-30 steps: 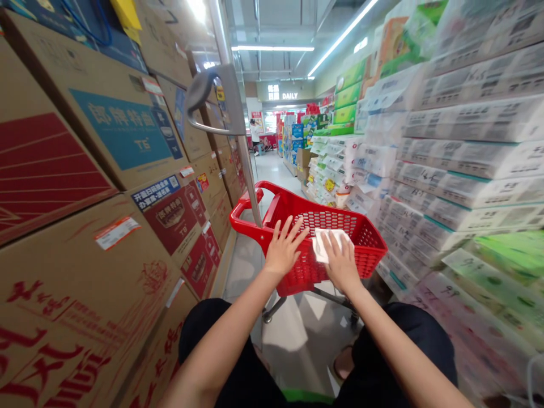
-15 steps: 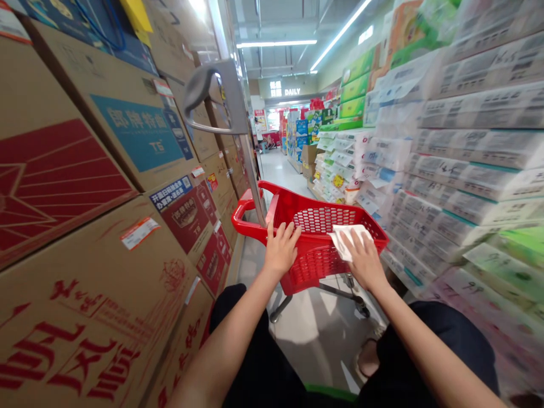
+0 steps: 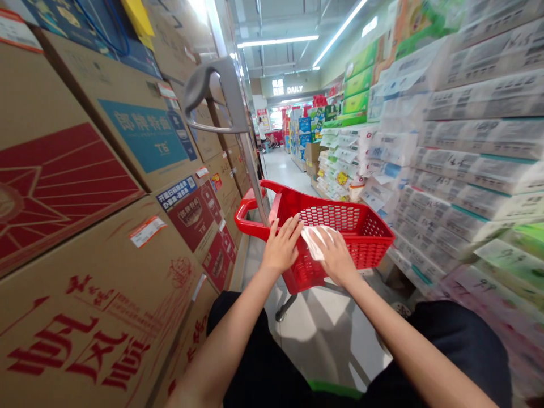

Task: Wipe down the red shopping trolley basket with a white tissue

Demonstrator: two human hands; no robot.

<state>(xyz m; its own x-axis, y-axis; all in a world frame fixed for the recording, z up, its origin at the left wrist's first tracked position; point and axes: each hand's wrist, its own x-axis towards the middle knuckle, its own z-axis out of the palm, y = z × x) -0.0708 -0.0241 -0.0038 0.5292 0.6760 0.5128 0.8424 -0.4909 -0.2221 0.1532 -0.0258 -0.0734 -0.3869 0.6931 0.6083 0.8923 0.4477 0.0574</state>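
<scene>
A red plastic shopping cart (image 3: 335, 214) with a perforated basket stands in front of me, its handle end toward the left. My left hand (image 3: 282, 245) lies on the near rim of the basket close to the handle, fingers stretched out and slightly apart. Close beside it on the right, my right hand (image 3: 334, 252) presses a folded white cloth (image 3: 313, 242) against the cart's near side. The cloth is partly hidden under its fingers, and the two hands nearly touch.
Stacked cardboard cartons (image 3: 97, 283) wall the left side. A metal pole with a grey handle (image 3: 238, 102) rises behind the cart's handle. Piled tissue packs (image 3: 471, 170) line the right. The aisle floor (image 3: 283, 164) runs back between shelves toward a distant person (image 3: 262, 133).
My right hand has slid left along the near rim with the cloth, from the basket's far right part to beside my left hand. My left hand keeps its place on the rim.
</scene>
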